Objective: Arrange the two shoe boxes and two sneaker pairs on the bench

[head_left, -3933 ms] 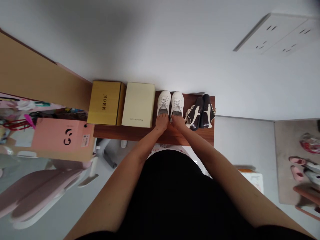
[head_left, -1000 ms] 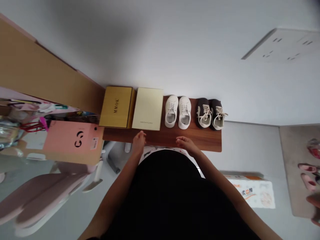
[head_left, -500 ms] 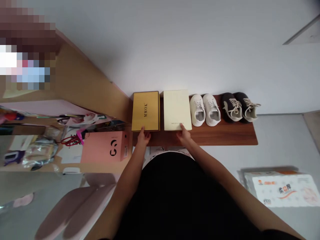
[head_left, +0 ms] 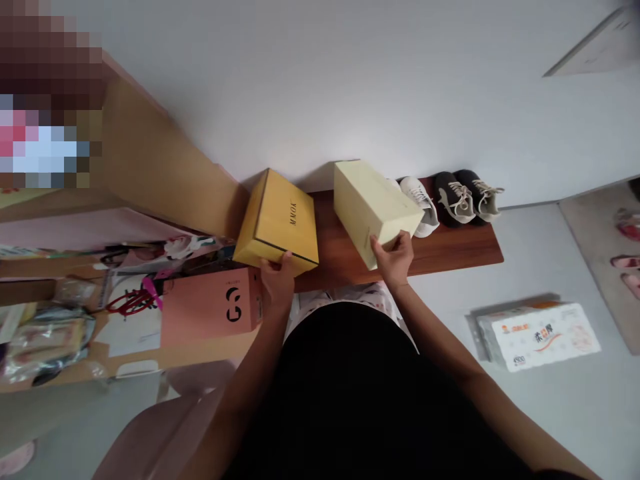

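My left hand (head_left: pixel 277 279) grips the near end of a yellow box (head_left: pixel 277 220) marked MMOK, lifted and tilted off the brown wooden shelf (head_left: pixel 450 250). Over the same shelf my right hand (head_left: pixel 395 257) holds the near corner of a cream box (head_left: pixel 373 203), also raised and tilted. Beyond the cream box stand a pair of white sneakers (head_left: pixel 420 200), partly hidden by it, and a pair of dark sneakers (head_left: pixel 465 195), against the white wall.
A pink box (head_left: pixel 210 307) sits at the left on a cluttered desk beside a tan cabinet side (head_left: pixel 150 167). A pack of tissues (head_left: pixel 537 333) lies on the grey floor at right. A pink chair (head_left: pixel 165 427) is at the lower left.
Both hands left the sneakers, moved left to the two boxes, gripped them and lifted them off the shelf. The dark sneakers now stand upright. The view has swung left.
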A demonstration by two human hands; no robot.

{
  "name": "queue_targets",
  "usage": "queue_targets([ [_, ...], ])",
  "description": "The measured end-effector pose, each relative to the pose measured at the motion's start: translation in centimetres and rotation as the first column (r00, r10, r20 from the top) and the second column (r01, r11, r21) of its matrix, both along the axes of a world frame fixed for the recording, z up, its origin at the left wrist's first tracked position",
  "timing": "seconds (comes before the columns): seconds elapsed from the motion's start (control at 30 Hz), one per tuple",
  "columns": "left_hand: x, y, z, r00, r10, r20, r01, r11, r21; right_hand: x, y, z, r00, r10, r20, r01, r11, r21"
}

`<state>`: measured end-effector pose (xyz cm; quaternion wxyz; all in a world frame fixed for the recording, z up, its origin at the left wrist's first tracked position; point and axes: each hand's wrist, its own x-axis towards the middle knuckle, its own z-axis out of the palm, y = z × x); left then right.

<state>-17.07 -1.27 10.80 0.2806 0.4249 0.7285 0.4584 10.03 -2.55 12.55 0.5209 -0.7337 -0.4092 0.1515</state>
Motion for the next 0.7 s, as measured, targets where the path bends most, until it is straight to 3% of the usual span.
queue_targets([
  [0.07,-0.5,-1.1,-0.6,0.937,-0.215,-0.274,0.234,0.971,0.039,-0.2,-0.6,-0.2,0.951,0.165,0.261,-0.171,0.985,-0.001],
  [0.17,-0.4,-1.7,-2.0,0.687,-0.470,-0.554,0.557,0.830,-0.014,-0.8,-1.0,-2.0,0.794,0.377,0.477,-0.378,0.921,-0.098],
  [0.23,-0.1,-1.5,-3.1,0.533,-0.542,-0.650,0.646,0.757,-0.101,-0.9,-1.2,-3.6,0.716,0.449,0.535,-0.427,0.887,-0.173],
  [0.3,0.1,-1.3,-4.2,0.414,-0.596,-0.688,0.676,0.707,-0.206,-1.0,-1.4,-5.2,0.658,0.500,0.564,-0.450,0.861,-0.237],
  [0.4,-0.2,-1.0,-5.9,0.294,-0.673,-0.679,0.680,0.646,-0.346,-0.9,-1.8,-7.2,0.564,0.595,0.573,-0.481,0.800,-0.357],
  [0.57,-0.9,-0.5,-8.1,0.216,-0.769,-0.602,0.660,0.570,-0.491,-1.0,-1.3,-9.6,0.427,0.757,0.494,-0.454,0.652,-0.607],
  [0.7,-0.6,0.4,-9.1,0.198,-0.805,-0.560,0.625,0.543,-0.560,-0.9,-0.1,-10.8,0.418,0.828,0.374,-0.429,0.543,-0.722],
])
